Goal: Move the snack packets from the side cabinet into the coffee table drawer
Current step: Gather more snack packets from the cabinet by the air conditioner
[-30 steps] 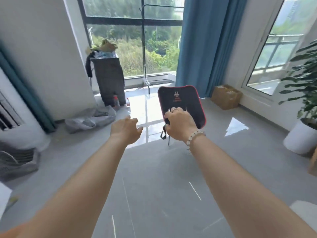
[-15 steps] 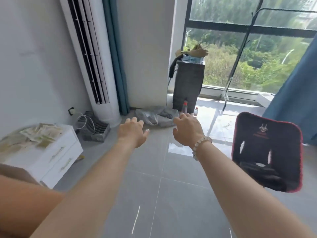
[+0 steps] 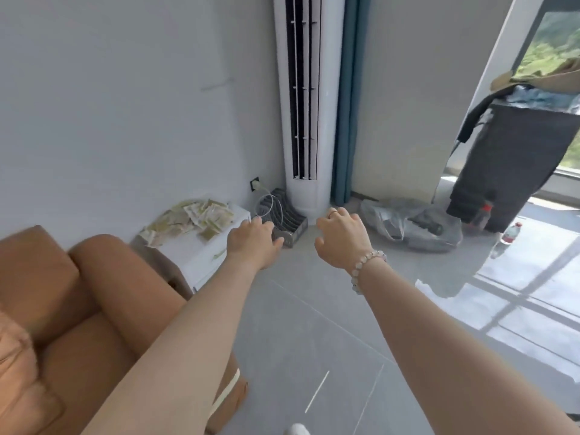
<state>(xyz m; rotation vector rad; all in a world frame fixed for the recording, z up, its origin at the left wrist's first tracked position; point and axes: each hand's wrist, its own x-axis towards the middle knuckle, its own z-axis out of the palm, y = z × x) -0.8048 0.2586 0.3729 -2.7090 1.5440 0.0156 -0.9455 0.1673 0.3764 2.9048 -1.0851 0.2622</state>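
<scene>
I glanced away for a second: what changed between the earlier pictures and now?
The right hand let go of the black, red-edged chair back, now out of view as the head turned left. The side cabinet with the snack packets on top came into view ahead of both hands. The left hand stayed empty, and the packets lie untouched.

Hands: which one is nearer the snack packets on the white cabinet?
The left hand, with the bare wrist; it hovers just right of the snack packets. The right hand, wearing a bead bracelet, is farther right.
</scene>
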